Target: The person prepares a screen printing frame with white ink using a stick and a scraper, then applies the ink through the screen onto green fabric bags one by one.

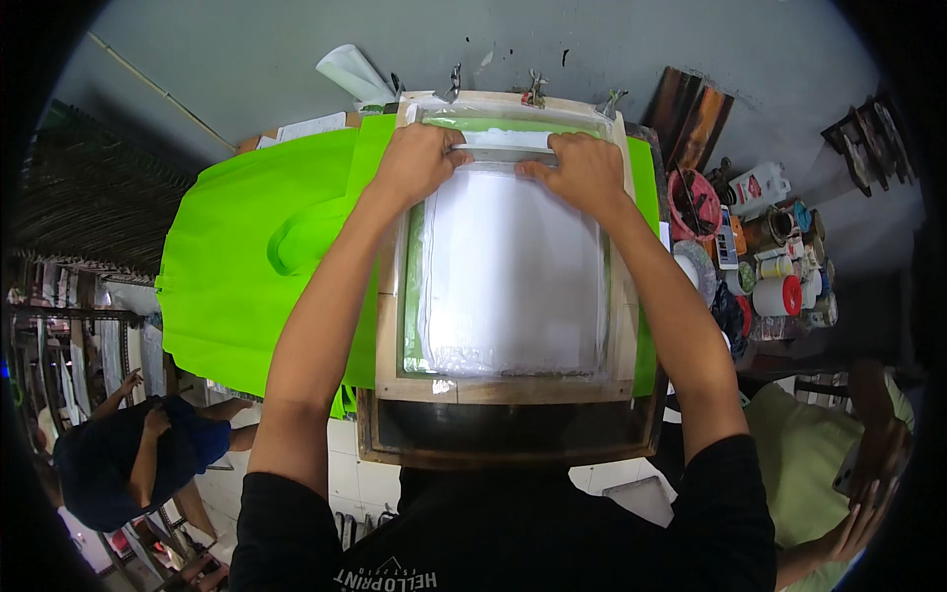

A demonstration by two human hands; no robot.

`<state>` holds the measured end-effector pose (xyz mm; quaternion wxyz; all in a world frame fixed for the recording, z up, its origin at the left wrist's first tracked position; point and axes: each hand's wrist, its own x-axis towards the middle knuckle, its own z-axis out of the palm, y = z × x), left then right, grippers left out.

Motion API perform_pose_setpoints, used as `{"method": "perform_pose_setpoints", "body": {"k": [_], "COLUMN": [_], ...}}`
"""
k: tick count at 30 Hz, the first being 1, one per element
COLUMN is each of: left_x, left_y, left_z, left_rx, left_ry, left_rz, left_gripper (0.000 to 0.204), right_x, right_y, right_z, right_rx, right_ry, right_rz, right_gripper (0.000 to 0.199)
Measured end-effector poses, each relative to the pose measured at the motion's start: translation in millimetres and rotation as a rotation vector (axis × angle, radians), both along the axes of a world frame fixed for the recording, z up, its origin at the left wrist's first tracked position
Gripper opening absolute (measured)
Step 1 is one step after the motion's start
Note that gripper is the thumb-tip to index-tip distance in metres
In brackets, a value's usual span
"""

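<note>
Both my arms reach out over a wooden screen-printing frame (503,391). A pale flat squeegee (505,154) lies crosswise near the frame's far end. My left hand (422,160) is closed round its left end, and my right hand (582,168) is closed round its right end, thumbs on the near side. White ink (508,136) shows just beyond the squeegee. The screen's middle (513,276) is white, with green along its left and far edges. Bright green fabric with a handle loop (237,261) spreads out left of the frame; more green shows on its right.
Metal clamps (534,89) hold the frame's far edge by the grey wall. At right stand a pink bucket (694,204), a white jug (760,187) and several paint tubs (777,295). One person (138,464) is at lower left, another (809,464) at lower right.
</note>
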<state>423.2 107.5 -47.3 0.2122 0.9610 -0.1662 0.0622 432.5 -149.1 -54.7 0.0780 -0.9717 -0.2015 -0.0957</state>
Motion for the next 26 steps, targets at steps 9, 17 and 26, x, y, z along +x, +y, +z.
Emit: {"method": "perform_pose_setpoints", "body": {"k": [9,17,26], "left_x": [-62.9,-136.9,-227.0], "left_y": [0.2,-3.4,-4.9], "left_z": [2.7,1.7,4.2], "left_rx": [-0.027,-0.086,-0.096], "left_ry": [0.038,-0.009,0.096], "left_rz": [-0.003,-0.026,-0.012], "left_gripper": [0.031,0.018,0.019], "right_x": [-55.5,-127.6,-213.3], "right_y": [-0.8,-6.6,-11.1], "right_z": [3.4,-4.8,-16.8], "right_rx": [0.008,0.068,0.037], "right_ry": [0.077,0.051,0.114], "right_rz": [0.027,0.072,0.074], "right_gripper": [0.06,0.054,0.06]}}
